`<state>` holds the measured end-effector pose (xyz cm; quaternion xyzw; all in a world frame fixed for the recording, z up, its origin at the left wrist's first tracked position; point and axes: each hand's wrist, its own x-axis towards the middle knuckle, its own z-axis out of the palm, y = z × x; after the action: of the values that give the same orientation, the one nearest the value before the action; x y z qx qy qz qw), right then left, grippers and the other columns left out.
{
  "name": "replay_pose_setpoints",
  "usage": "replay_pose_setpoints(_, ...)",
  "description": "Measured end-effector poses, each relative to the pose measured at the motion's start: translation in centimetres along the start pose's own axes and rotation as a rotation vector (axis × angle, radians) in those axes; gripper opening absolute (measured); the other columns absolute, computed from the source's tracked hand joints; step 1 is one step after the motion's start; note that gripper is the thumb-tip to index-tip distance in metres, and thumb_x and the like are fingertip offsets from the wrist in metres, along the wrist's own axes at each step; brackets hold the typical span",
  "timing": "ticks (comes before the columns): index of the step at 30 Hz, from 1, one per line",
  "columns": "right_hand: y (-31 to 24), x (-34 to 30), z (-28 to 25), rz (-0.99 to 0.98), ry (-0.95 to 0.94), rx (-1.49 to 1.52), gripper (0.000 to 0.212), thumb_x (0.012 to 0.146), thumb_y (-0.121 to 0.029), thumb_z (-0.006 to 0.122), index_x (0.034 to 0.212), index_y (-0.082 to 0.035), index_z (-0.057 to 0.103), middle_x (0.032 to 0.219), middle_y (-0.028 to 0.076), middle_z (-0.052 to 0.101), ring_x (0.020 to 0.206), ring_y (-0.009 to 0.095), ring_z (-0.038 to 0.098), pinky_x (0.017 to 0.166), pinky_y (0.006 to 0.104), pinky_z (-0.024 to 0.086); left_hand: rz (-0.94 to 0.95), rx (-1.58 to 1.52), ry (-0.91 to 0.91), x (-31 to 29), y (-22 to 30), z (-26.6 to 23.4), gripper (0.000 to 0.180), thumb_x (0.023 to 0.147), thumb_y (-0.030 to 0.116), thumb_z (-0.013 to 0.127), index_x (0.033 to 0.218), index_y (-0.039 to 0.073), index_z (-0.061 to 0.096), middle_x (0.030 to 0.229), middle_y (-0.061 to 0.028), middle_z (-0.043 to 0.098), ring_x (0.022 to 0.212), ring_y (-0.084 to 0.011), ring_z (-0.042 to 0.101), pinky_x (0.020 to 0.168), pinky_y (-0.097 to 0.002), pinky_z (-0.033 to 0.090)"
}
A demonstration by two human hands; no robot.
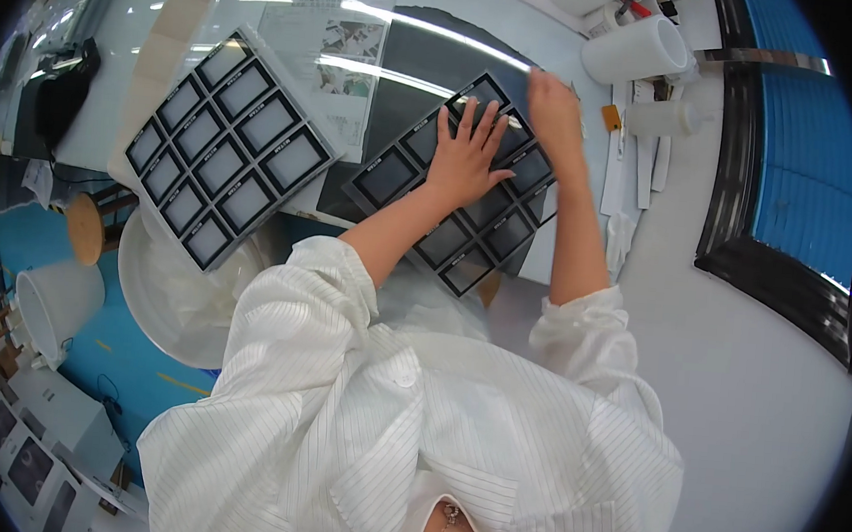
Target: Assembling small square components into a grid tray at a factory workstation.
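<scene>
My left hand (469, 159) lies flat on a dark sheet (445, 243) divided into a grid of black-framed rectangular panels. Its fingers are spread and nothing is in them. My right hand (555, 116) is closed at the sheet's far right edge, fingers curled; whatever it may pinch is hidden. To the left rests a similar gridded sheet (219, 163) with lighter grey panels in black frames. It lies tilted, its near part reaching past the table edge. Under the dark sheet is a black mat (419, 40).
A printed sheet (349, 35) lies between the two grids under the shiny tabletop. White cylindrical containers (635, 52) stand at the far right, beside a wall. Below the table on the left sit a large round white tub (134, 288) with plastic inside and a wooden stool (86, 229).
</scene>
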<state>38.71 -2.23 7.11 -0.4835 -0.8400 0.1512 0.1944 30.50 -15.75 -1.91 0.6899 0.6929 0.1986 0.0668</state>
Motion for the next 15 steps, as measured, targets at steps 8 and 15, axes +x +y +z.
replay_pose_setpoints(8,2.6,5.1,-4.9,0.302,-0.41,0.414,0.046,0.095,-0.041,0.048,0.066,-0.007,0.054,0.061,0.0,0.052,0.052,0.011,0.043,0.05,0.028,0.036,0.052,0.007,0.052,-0.4,-0.3,0.2,0.091,0.085,0.065,0.049,0.152,0.014,0.015,0.159,-0.0102,0.008,0.144,-0.0381,0.007,0.105,-0.0701,0.014)
replay_pose_setpoints(15,6.9,7.4,-16.6,0.327,-0.012,0.274,0.04,0.097,-0.038,0.048,0.069,-0.011,0.055,0.065,-0.001,0.053,0.057,0.006,0.04,0.051,0.0227,0.03,0.028,0.014,0.028,0.1,0.0,0.1,0.089,0.084,0.069,0.044,0.151,0.014,0.022,0.158,-0.0103,0.011,0.145,-0.0377,0.007,0.108,-0.0688,0.01)
